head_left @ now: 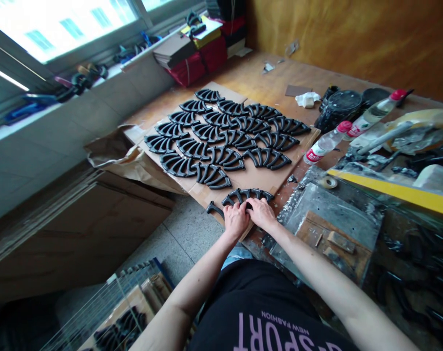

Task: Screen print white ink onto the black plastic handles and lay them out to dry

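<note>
Although the red label on the nearer plastic bottle point(325, 146) is too small to read, the black shirt point(254, 287) at the bottom of the view carries upside-down pale lettering: "NEW FASHION" and a cut-off "SPORT". Both hands are closed over a black ribbed piece point(247, 196) shaped like a fan, with the fingers curled down on its ribs. The left hand point(236, 220) sits on its left half and the right hand point(261, 214) just beside it, on the right half. The piece lies flat at the near edge of a cardboard sheet point(243, 180), its long axis running left to right across the view and its arc bulging away from the person. A curved leg of it pokes out past the left hand. Just beyond it, rows of similar black pieces point(224, 139) cover the cardboard, all lying flat. The sheet rests on a wooden workbench point(265, 80), with a second plastic bottle point(373, 114), a roll of tape point(329, 182) and a yellow straightedge point(396, 191) off to the right.
</note>
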### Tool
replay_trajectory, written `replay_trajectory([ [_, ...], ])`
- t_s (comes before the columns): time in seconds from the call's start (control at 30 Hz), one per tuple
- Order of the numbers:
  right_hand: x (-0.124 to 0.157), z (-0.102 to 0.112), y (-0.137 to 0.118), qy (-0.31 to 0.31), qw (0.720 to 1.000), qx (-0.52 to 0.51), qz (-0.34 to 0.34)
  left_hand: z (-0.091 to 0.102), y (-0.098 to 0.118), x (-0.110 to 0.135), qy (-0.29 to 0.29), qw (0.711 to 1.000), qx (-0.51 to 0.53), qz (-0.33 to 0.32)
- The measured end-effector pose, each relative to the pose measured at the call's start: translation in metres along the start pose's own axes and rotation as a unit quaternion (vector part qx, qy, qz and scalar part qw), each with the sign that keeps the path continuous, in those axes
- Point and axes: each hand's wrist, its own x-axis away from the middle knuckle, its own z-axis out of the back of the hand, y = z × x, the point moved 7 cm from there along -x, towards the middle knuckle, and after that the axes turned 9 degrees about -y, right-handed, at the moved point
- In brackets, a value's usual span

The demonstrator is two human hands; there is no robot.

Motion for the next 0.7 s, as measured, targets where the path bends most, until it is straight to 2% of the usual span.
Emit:
replay_trajectory([
  [0.13, -0.006, 0.019, 0.029, 0.021, 1.0, 0.007, -0.021, 0.0, 0.026, -0.014, 0.015, 0.999, 0.033, -0.026],
  [0.3, -0.024, 0.038, 0.058, 0.05, 0.998, 0.005, -0.045, 0.008, 0.048, -0.051, 0.019, 0.997, 0.037, -0.06],
  [0.43, -0.048, 0.042, 0.054, 0.058, 0.997, -0.024, -0.04, 0.022, 0.038, -0.08, 0.004, 0.998, 0.016, -0.065],
  [0.53, -0.062, 0.042, 0.044, 0.061, 0.997, -0.049, -0.027, 0.031, 0.023, -0.09, -0.004, 0.998, 0.008, -0.069],
  [0.6, -0.06, 0.043, 0.04, 0.072, 0.995, -0.064, -0.019, 0.035, 0.017, -0.085, -0.001, 0.995, 0.007, -0.098],
  [0.7, -0.033, 0.05, 0.039, 0.109, 0.99, -0.086, 0.005, 0.039, 0.009, -0.055, 0.038, 0.989, 0.01, -0.141],
])
